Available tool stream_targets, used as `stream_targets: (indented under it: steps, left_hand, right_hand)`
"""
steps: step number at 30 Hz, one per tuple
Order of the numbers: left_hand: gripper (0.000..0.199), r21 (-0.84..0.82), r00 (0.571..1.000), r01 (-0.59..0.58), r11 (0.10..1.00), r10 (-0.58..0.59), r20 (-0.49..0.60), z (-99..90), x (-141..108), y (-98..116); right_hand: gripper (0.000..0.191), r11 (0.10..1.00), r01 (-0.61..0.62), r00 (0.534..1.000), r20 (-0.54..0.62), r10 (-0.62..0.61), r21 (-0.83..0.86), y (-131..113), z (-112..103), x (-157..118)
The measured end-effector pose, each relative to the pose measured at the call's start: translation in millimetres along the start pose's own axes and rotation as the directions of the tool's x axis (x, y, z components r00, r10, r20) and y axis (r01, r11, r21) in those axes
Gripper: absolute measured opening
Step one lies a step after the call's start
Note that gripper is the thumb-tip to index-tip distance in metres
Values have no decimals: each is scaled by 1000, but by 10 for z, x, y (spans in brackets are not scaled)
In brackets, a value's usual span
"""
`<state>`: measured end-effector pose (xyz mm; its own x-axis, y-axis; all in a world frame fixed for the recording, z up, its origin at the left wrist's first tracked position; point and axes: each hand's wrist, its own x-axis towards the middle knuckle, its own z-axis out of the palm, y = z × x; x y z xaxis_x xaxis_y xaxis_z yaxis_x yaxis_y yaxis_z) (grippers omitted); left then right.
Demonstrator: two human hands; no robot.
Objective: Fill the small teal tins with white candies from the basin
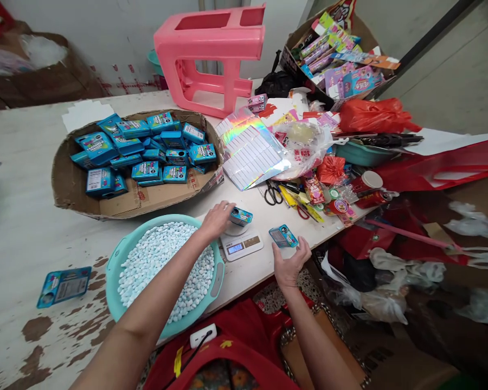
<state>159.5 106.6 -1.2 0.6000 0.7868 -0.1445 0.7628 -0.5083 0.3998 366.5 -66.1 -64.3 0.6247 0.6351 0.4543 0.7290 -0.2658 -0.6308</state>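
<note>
The blue box [283, 236] looks glossy, the basin [111, 276] smooth plastic, the carton [165, 194] matt cardboard, and the label sheets [252, 154] iridescently shiny.

Free lane is the bare table strip [264, 221] between left hand [218, 219] and right hand [291, 262]; scale [250, 248] and basin [113, 276] obstruct bodyward of the left, carton [162, 197] beyond it, scissors [271, 188] past the gap.

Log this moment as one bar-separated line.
Left hand: at blue pack over scale, grip unclear | Right hand: holding second blue pack | Basin: white pellets | Carton: more blue packs
</note>
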Motion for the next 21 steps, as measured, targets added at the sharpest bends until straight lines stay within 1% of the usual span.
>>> stream_targets:
  steps: [1,2,3,4,5,6,7,8,9,10,11,12,13,14,15,16,17,18,19,20,21]
  left_hand:
    - [37,5,995,93,996,-93,-26,-48,-152,-85]
    - [31,21,979,199,980,-198,-40,-81,-327,-180]
    - [28,49,954,300,953,-299,-31,-94,-515,-276]
    - [29,72,926,375,924,-377,8,-87,-706,-364]
    - [30,84,904,414,907,-420,78,-62,-888,-438]
    - [30,88,885,433,897,-441,149,-22,-1053,-494]
    - [30,82,875,433,898,-440,200,26,-1193,-530]
    - [29,65,875,422,904,-425,233,75,-1304,-549]
    - [26,35,881,411,911,-407,241,119,-1388,-559]
    - [23,-11,892,405,914,-393,225,152,-1448,-567]
    - [21,-81,898,415,906,-394,195,174,-1489,-580]
    - [18,-183,896,438,880,-412,163,184,-1518,-601]
    - [17,-321,883,469,823,-450,136,183,-1541,-632]
    - [17,-486,856,495,720,-501,129,175,-1562,-668]
    - [20,-652,823,500,570,-547,152,160,-1584,-705]
    - [26,-786,795,482,387,-570,207,137,-1606,-734]
    - [32,-868,778,453,202,-566,274,105,-1629,-751]
    - [37,-903,773,426,53,-540,333,58,-1651,-750]
    - [38,-910,779,412,-34,-506,372,-5,-1671,-731]
    - [38,-912,794,408,-50,-473,382,-87,-1689,-693]
    - [35,-915,817,404,2,-449,360,-185,-1705,-641]
  right_hand:
    - [68,998,58,998,7,-58,-3,-93,22,-13]
    - [63,995,97,995,38,-97,8,-183,56,-23]
    - [59,992,121,989,84,-123,31,-268,106,-24]
    - [56,989,134,979,143,-142,64,-344,172,-13]
    - [55,985,137,967,202,-155,102,-410,255,12]
    - [56,981,127,953,255,-161,144,-464,351,52]
    - [58,977,102,939,307,-157,189,-509,455,104]
    - [58,971,61,925,353,-142,233,-545,560,163]
    - [56,962,10,910,397,-121,272,-577,656,226]
    - [52,953,-37,895,434,-101,300,-608,734,287]
    - [47,945,-74,883,461,-86,318,-644,786,340]
    - [42,940,-94,875,478,-79,328,-687,807,382]
    - [39,937,-99,873,481,-80,334,-741,794,409]
    - [38,935,-94,876,474,-87,343,-808,751,419]
    - [38,930,-89,880,465,-95,358,-888,681,412]
    - [38,923,-82,881,460,-109,376,-979,592,389]
    - [38,915,-75,879,460,-128,397,-1080,493,350]
    - [37,906,-66,869,470,-154,419,-1185,395,298]
    - [36,896,-57,850,491,-188,441,-1292,305,236]
    - [35,885,-46,827,515,-226,463,-1395,231,166]
    - [35,877,-33,797,543,-267,480,-1489,176,91]
